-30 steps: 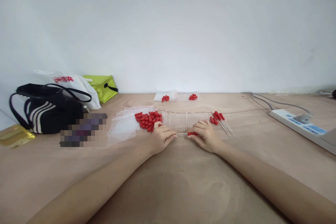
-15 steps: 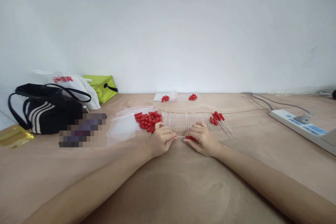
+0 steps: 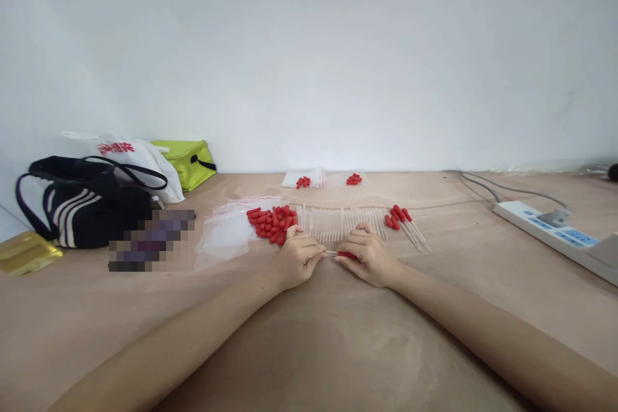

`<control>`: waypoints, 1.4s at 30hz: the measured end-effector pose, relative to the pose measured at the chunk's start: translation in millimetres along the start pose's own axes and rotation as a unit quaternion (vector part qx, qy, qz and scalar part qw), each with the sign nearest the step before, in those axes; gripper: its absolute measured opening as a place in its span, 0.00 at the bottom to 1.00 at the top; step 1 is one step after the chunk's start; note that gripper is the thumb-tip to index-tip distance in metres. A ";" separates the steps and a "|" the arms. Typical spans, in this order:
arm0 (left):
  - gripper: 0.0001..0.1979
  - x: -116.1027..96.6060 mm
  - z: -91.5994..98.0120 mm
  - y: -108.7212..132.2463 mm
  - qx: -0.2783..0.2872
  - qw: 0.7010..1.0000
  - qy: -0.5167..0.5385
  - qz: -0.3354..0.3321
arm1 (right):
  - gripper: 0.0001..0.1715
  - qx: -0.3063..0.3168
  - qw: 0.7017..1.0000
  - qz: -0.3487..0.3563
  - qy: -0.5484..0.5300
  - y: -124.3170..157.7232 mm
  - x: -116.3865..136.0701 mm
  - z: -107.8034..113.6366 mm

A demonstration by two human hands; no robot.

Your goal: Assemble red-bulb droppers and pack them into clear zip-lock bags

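Near the middle of the table, my left hand pinches a thin clear dropper tube. My right hand is closed around a red rubber bulb, which lies in line with the tube's right end. Fingers hide how far the tube goes into the bulb. Just beyond my hands runs a row of loose clear tubes. A pile of red bulbs is left of the row, beside my left hand. On the right lie several droppers with red bulbs fitted.
Clear zip bags lie left of the bulb pile. Two filled bags rest by the wall. A black bag, white bag and green box bag stand at left. A power strip with cable is on the right.
My right hand has shifted slightly left with the red bulb, and the visible stretch of tube between my hands is shorter. My left hand stays nearly in place.
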State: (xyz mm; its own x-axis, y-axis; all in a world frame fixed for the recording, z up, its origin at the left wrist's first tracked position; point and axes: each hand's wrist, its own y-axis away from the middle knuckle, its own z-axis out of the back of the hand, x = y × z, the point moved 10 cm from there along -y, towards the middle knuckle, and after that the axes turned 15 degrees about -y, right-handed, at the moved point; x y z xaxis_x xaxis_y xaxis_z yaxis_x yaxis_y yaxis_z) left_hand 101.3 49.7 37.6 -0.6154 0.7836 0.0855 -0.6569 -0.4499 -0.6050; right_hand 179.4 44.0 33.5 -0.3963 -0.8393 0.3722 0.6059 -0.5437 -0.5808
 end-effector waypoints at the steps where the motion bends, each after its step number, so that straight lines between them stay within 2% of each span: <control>1: 0.10 0.7 -0.5 -0.6 0.002 1.000 0.002 0.005 | 0.11 -0.004 1.000 -0.002 -0.012 -0.2 -1.6 1.4; 3: 0.10 3.9 0.1 -2.6 -0.003 1.000 0.009 0.028 | 0.10 -0.030 0.997 -0.022 -0.069 -0.9 -8.1 5.9; 5: 0.10 8.7 2.5 -4.8 -0.020 0.998 0.019 0.059 | 0.08 -0.089 0.978 -0.071 -0.172 -1.2 -21.7 12.3; 7: 0.10 11.6 4.7 -6.2 -0.037 0.996 0.029 0.080 | 0.09 -0.177 0.929 -0.132 -0.296 1.4 -39.9 18.2; 10: 0.09 10.1 3.2 -6.9 -0.021 0.996 0.035 0.075 | 0.16 -0.280 0.842 -0.182 -0.424 5.3 -60.3 27.3; 12: 0.11 11.7 2.7 -5.8 -0.003 0.997 0.024 0.080 | 0.19 -0.308 0.817 -0.204 -0.444 6.4 -71.4 42.4; 15: 0.11 19.4 0.9 -3.6 0.023 0.994 -0.014 0.108 | 0.27 -0.344 0.815 -0.279 -0.373 21.9 -98.4 83.2; 18: 0.09 29.0 -2.2 -2.2 0.039 0.987 -0.062 0.145 | 0.38 -0.327 0.841 -0.382 -0.196 47.3 -125.9 120.9; 20: 0.09 35.1 -2.9 -1.2 0.036 0.981 -0.090 0.168 | 0.36 -0.292 0.857 -0.421 -0.056 59.4 -135.7 133.9; 24: 0.10 43.5 -4.8 2.0 0.037 0.972 -0.126 0.194 | 0.26 -0.201 0.872 -0.438 0.087 64.9 -142.9 119.7; 27: 0.10 46.6 -6.1 4.5 0.042 0.969 -0.137 0.200 | 0.24 -0.166 0.862 -0.459 0.134 67.8 -145.6 107.7; 30: 0.10 47.4 -7.4 5.8 0.047 0.968 -0.141 0.202 | 0.21 -0.147 0.856 -0.468 0.165 67.4 -146.6 108.1; 34: 0.09 46.7 -8.3 5.4 0.050 0.967 -0.145 0.201 | 0.13 -0.086 0.873 -0.448 0.172 57.8 -145.3 111.8; 38: 0.09 46.8 -8.5 5.1 0.052 0.967 -0.144 0.202 | 0.11 0.013 0.891 -0.430 0.145 49.0 -140.5 100.7; 42: 0.09 47.0 -8.1 5.1 0.054 0.967 -0.144 0.204 | 0.08 0.052 0.892 -0.417 0.167 43.9 -134.5 89.6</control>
State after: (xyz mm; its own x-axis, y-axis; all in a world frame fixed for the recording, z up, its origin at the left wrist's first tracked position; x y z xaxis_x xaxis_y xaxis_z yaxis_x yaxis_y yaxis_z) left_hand 72.6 87.7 32.2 -0.9181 0.3874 0.0835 -0.3667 -0.7506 -0.5497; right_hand 321.2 132.6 22.8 -0.9120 -0.1048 0.3965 0.0584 -0.9901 -0.1273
